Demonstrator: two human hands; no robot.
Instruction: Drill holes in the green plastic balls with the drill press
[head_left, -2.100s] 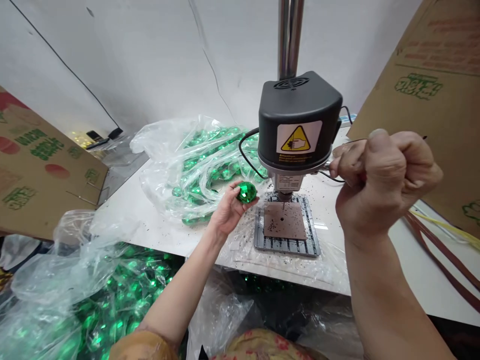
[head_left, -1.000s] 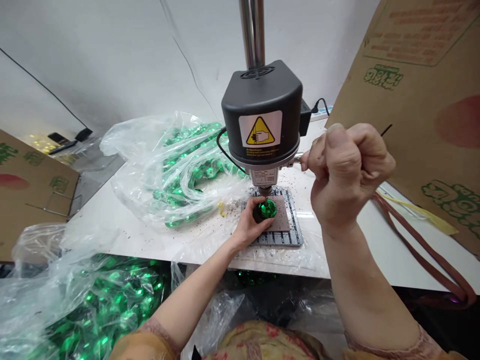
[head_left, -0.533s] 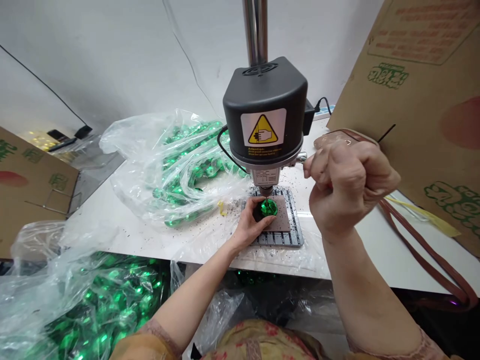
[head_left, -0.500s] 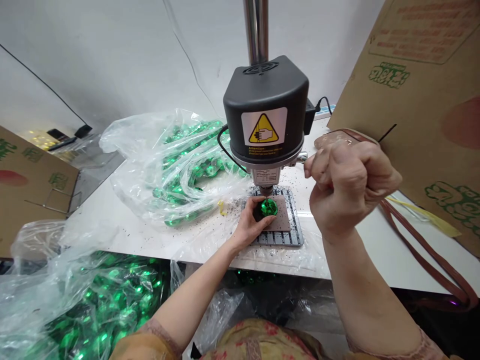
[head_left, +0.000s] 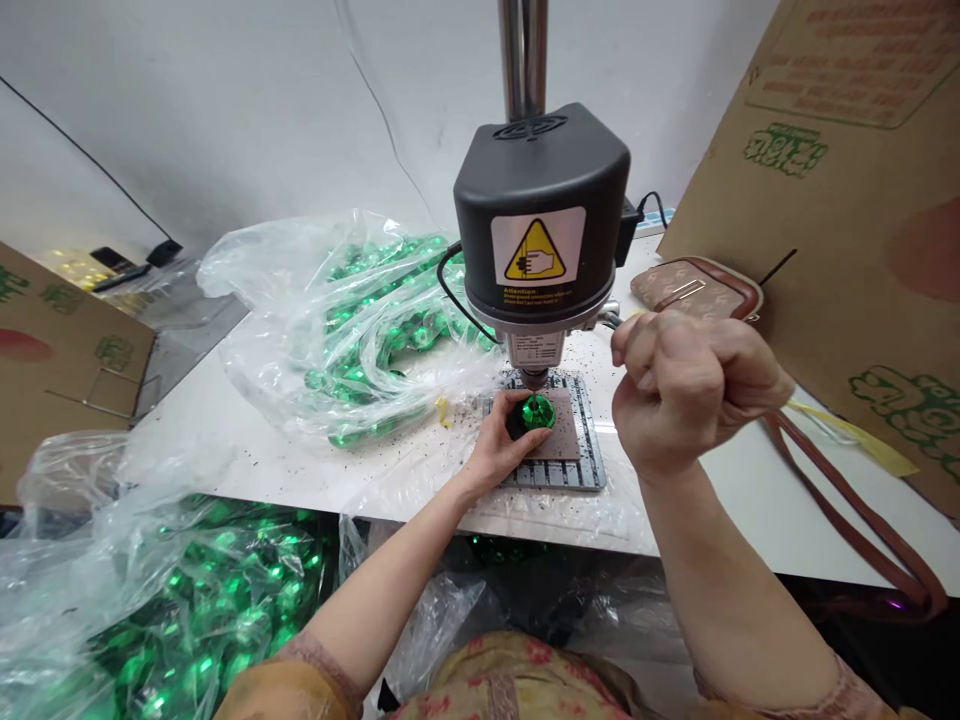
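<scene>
A black bench drill press [head_left: 544, 220] with a yellow hand-warning label stands in front of me. Under its chuck [head_left: 535, 380], a shiny green faceted piece [head_left: 538, 411] sits on a brownish pad [head_left: 566, 425] over the slotted grey base plate [head_left: 592, 470]. Thumb and fingers of my left hand [head_left: 501, 442] pinch the green piece from its left side, with the drill bit coming down at its top. My right hand [head_left: 686, 385] is a fist around the drill press lever [head_left: 611, 315]. Most of that lever is hidden inside the fist.
Clear plastic bags [head_left: 255, 290] of green shiny pieces lie left on the white table [head_left: 262, 430]; another green heap [head_left: 217, 610] is lower left. Cardboard boxes [head_left: 847, 220] flank both sides. A brown purse [head_left: 701, 285] with a strap lies behind my right hand. Dark shavings surround the base.
My right fist has come down a little with the lever, baring more of the purse behind it. My left hand still holds the green piece in place. The view has shifted slightly.
</scene>
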